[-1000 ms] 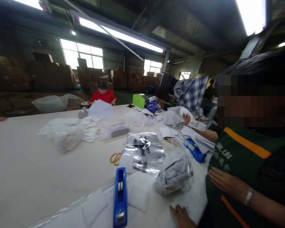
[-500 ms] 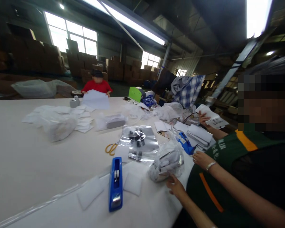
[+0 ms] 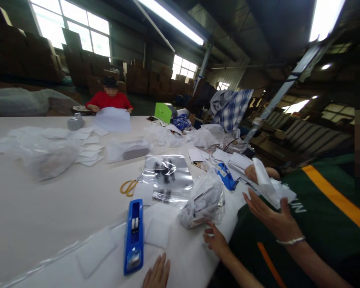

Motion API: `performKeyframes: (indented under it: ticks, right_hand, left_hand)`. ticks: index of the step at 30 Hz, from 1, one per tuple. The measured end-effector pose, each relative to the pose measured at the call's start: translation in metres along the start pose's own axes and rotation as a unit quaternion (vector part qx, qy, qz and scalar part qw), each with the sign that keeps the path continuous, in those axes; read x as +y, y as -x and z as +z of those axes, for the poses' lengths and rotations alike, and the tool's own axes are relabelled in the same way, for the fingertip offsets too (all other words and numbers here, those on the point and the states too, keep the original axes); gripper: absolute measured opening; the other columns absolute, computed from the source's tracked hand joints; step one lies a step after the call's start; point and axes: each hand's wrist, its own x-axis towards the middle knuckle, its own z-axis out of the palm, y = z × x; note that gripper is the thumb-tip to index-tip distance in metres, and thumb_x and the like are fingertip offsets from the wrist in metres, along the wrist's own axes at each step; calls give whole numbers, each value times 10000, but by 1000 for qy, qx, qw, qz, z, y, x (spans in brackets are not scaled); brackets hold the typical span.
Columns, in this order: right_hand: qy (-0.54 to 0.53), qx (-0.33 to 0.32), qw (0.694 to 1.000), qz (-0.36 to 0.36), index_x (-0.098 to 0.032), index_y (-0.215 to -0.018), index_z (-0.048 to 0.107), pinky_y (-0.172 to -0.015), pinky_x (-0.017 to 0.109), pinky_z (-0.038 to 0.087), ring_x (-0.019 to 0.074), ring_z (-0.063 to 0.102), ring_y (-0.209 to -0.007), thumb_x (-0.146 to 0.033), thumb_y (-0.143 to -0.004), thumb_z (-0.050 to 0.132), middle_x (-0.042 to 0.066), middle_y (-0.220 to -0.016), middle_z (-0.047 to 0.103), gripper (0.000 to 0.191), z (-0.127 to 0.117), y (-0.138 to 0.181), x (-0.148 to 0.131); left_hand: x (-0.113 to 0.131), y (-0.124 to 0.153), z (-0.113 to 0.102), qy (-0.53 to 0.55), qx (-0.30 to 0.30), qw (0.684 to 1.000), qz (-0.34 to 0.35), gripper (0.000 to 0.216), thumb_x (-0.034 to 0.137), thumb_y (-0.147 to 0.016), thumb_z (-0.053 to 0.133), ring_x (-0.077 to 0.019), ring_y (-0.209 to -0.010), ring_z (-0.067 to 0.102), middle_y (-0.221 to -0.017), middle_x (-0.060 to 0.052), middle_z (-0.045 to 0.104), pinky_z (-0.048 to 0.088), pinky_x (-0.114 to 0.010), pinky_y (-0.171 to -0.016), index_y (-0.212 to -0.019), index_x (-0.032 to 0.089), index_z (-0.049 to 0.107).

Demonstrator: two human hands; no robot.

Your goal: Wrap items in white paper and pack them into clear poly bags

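At the bottom edge, my left hand (image 3: 157, 273) shows with straight fingers over the white table, holding nothing visible. Close by is a long blue desk device (image 3: 134, 237) with two white pieces inside and a shiny metal end. My right hand (image 3: 217, 242) has loosely bent, parted fingers at the lower edge of a clear plastic bag (image 3: 204, 202) stuffed with crumpled grey and white material. Its fingertips are at or very near the bag; I cannot tell if they touch. Flat white squares (image 3: 158, 233) lie between my left hand and the bag.
Right beside me, a co-worker in a green vest (image 3: 324, 188) handles a white printed sheet or bag (image 3: 265, 184); their braceleted hand (image 3: 273, 220) is close. Yellow-handled scissors (image 3: 128, 187), shiny film (image 3: 168, 176), a blue packet (image 3: 226, 176) and several white pieces (image 3: 91, 154) lie about.
My left hand has come into view at the bottom. My right hand stays by the plastic bag. The co-worker's sheet is lower and folded, their braceleted hand close to it. The view has shifted.
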Motion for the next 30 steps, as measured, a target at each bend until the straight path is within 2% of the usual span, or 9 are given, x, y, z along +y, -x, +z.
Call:
performKeyframes:
  ticks: [6, 9, 11, 14, 17, 21, 24, 27, 30]
  right_hand:
    - [50, -20, 998, -16, -260, -1157, 614, -669, 375, 572, 249, 695, -755, -316, -632, 658, 53, -989, 673, 530, -14, 27, 13]
    - [92, 45, 993, -65, -330, -1185, 633, -897, 469, 532, 338, 591, -1191, -366, -755, 601, 58, -1215, 659, 433, -83, 36, 15]
    - [107, 107, 983, -100, -306, -1273, 605, -1077, 474, 396, 285, 373, -1396, -357, -884, 411, 42, -1380, 567, 438, -138, 43, 15]
    - [148, 114, 964, -189, -257, -1269, 628, -1173, 452, 231, 206, 258, -1433, -235, -965, 165, 10, -1419, 539, 554, -197, 52, 15]
    - [143, 73, 968, -194, -235, -1150, 696, -1169, 444, 237, 186, 320, -1397, -175, -971, 135, -8, -1356, 592, 592, -219, 52, 13]
    - [108, -31, 985, -130, -195, -1050, 732, -1145, 405, 288, 175, 363, -1366, -174, -958, 109, 8, -1323, 616, 630, -231, 49, 9]
    - [119, 39, 980, -155, -200, -983, 748, -1157, 430, 264, 190, 395, -1362, -212, -976, 64, 28, -1291, 643, 684, -227, 56, 11]
    - [199, 112, 961, -156, -227, -1042, 730, -1139, 494, 283, 259, 391, -1382, -274, -978, 253, 56, -1286, 650, 484, -194, 67, 10]
    - [256, 68, 954, -144, -278, -1226, 633, -1059, 553, 391, 339, 429, -1353, -305, -900, 551, 67, -1375, 576, 337, -135, 74, 5]
  left_hand:
    - [49, -52, -79, -176, 119, 977, -26, 739, 90, -803, 412, -263, -1485, 109, -1598, -87, 100, 194, -495, -1211, -1508, 143, 199]
    - [56, -82, -120, -214, 131, 968, -26, 658, 91, -855, 333, -256, -1484, 131, -1596, -114, 122, 195, -467, -1211, -1501, 92, 210]
    - [53, -98, -136, -236, 123, 963, -31, 627, 111, -876, 318, -264, -1482, 149, -1593, -134, 144, 201, -469, -1205, -1494, 69, 224]
    - [43, -112, -141, -265, 87, 960, -37, 616, 143, -877, 332, -272, -1478, 180, -1587, -144, 175, 213, -489, -1193, -1484, 67, 260]
    - [36, -113, -133, -270, 65, 960, -37, 642, 136, -849, 366, -272, -1473, 211, -1586, -152, 187, 219, -500, -1185, -1480, 63, 271]
    - [36, -107, -122, -258, 74, 963, -34, 628, 139, -867, 364, -287, -1477, 198, -1590, -181, 181, 206, -504, -1185, -1478, 32, 264]
    - [36, -103, -122, -243, 72, 967, -28, 625, 136, -859, 395, -284, -1468, 230, -1584, -182, 222, 231, -486, -1179, -1471, 46, 302]
    - [33, -100, -126, -224, 71, 972, -21, 618, 112, -837, 427, -281, -1447, 288, -1568, -186, 282, 325, -451, -1136, -1448, 57, 355]
    - [29, -97, -131, -202, 79, 976, -6, 536, 137, -862, 423, -273, -1383, 402, -1510, -178, 405, 400, -412, -1078, -1396, 97, 443]
